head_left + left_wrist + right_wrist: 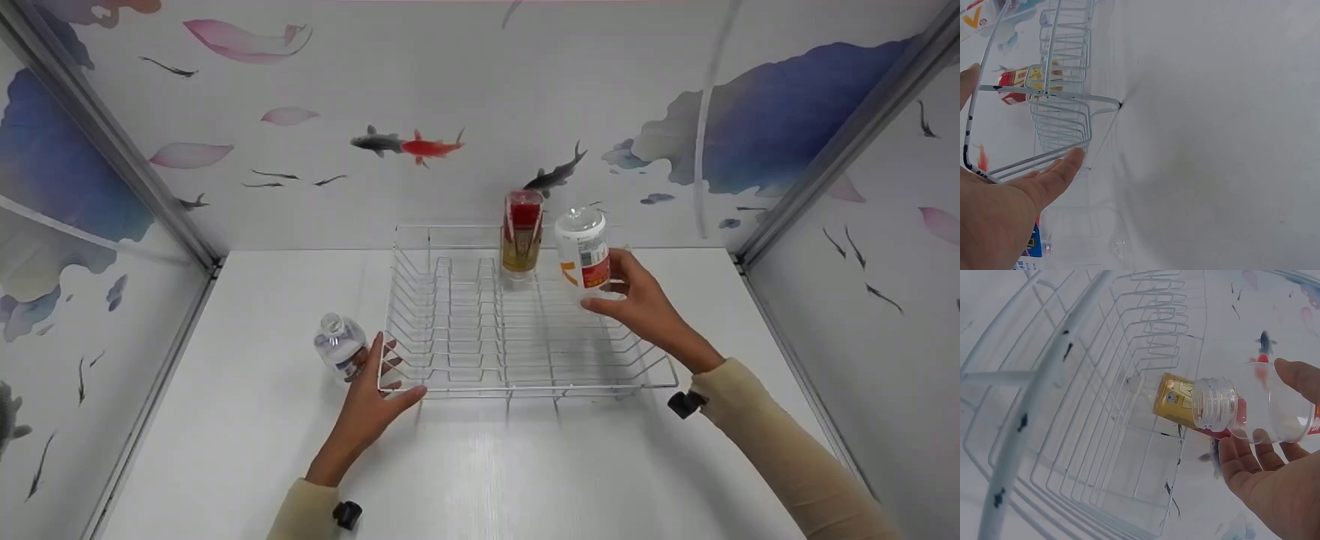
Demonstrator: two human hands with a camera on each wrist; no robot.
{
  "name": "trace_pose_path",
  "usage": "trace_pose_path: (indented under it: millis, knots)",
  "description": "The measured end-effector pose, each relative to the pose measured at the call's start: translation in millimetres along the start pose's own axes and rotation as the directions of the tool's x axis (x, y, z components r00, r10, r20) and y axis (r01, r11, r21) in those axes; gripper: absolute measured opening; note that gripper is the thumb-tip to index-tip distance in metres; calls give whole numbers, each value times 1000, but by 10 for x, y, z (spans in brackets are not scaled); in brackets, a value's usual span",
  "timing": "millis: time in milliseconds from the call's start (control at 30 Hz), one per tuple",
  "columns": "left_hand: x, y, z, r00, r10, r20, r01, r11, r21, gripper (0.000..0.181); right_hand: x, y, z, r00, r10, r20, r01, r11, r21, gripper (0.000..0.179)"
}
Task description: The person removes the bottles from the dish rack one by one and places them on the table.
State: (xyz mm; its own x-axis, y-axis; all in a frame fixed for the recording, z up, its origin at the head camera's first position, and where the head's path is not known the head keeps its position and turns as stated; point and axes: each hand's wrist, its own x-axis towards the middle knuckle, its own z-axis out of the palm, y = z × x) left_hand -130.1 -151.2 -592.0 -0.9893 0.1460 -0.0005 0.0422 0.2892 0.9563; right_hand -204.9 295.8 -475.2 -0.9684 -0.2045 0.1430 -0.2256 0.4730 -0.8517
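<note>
In the head view, my right hand holds a clear plastic bottle with a white, orange and red label over the right part of a white wire rack. Its threaded neck points down toward the rack. At the rack's near left corner my left hand grips the wire frame, thumb along the front rail and fingers at the side. A clear bottle with a red and gold label stands in the back of the rack. Left of the rack, beside my left fingers, is another clear bottle.
The rack stands on a white table, with bent wire dividers in its left half. Behind the table rises a white wall printed with fish and petals. Metal corner posts frame both sides.
</note>
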Motion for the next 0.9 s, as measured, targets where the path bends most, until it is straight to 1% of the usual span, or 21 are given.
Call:
trace_pose_path:
  millis: [167,500,600,700,900]
  knots:
    - [-14,8,-9,1000,17,0,-17,1000,-4,118,-44,-15,-19,1000,13,3,-13,1000,-4,81]
    - [-69,24,-18,999,44,-19,-43,998,49,110,-100,-11,-33,1000,8,9,-8,1000,-2,82]
    - [-95,34,-16,998,63,-20,-61,997,56,108,-120,6,-24,1000,9,9,-9,1000,-5,82]
    - [-131,40,-17,997,69,-21,-67,996,60,106,-139,16,-6,1000,13,15,-13,1000,-15,82]
    - [-244,68,-72,998,50,-31,-47,996,81,103,-176,-5,23,999,3,38,-2,1000,-25,82]
